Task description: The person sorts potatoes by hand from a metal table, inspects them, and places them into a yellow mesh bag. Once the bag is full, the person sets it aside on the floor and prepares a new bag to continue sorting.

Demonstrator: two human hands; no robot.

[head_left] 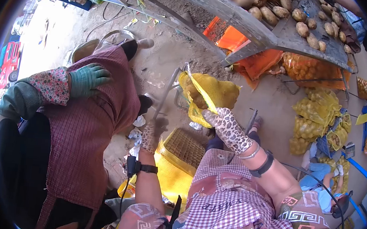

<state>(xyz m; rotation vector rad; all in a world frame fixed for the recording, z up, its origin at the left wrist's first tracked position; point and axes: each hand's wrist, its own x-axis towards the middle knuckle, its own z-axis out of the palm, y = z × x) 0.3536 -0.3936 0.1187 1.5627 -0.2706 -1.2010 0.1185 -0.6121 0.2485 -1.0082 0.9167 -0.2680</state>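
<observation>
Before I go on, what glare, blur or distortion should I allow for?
Head view: fisheye bending is strong, with black corners; head view: glare washes out the ground near the red vehicle at left; head view: the left hand looks blurred, the right hand on the yellow mesh bag crisper; head view: one spot among the potatoes is smeared.

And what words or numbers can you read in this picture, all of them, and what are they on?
"MATE", as best I can read it: on the checked apron; the letters beside it are lost in the folds.
Too small to read: any marks on the grey device by the blue rail.
Too blurred to read: any print on the yellow tub.
</observation>
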